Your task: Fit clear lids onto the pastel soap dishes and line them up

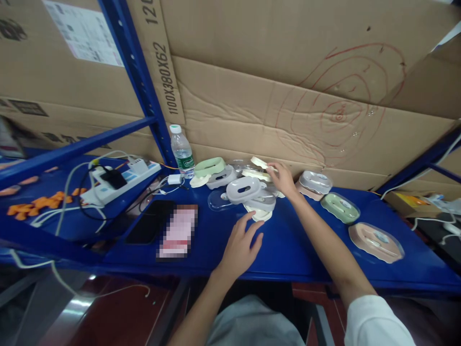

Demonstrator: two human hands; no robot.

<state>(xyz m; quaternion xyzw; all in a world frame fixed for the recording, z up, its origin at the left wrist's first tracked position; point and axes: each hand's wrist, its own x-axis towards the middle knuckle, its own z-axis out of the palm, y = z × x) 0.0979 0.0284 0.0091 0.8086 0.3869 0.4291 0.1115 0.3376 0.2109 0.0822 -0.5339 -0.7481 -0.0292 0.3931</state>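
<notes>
My right hand (282, 179) reaches to the back of a pile of plastic soap box parts and pinches a cream soap box piece (258, 162), raised at one end. Closer to me, my left hand (240, 245) is open, its fingers spread just before a cream wavy-edged piece (260, 215). Between the hands lie a light grey oval tray with a slot (243, 190), a grey base (221, 178), a green base (209, 166) and a clear lid (218, 201). Several parts overlap, so some are partly hidden.
On the right are closed soap boxes: grey (315, 182), green (340, 208) and pinkish beige (376, 241). A water bottle (183, 151) stands behind the pile. Leftward lie a black phone (151, 222), a pixelated phone-like item (179, 231), a power strip (120, 182) and cables.
</notes>
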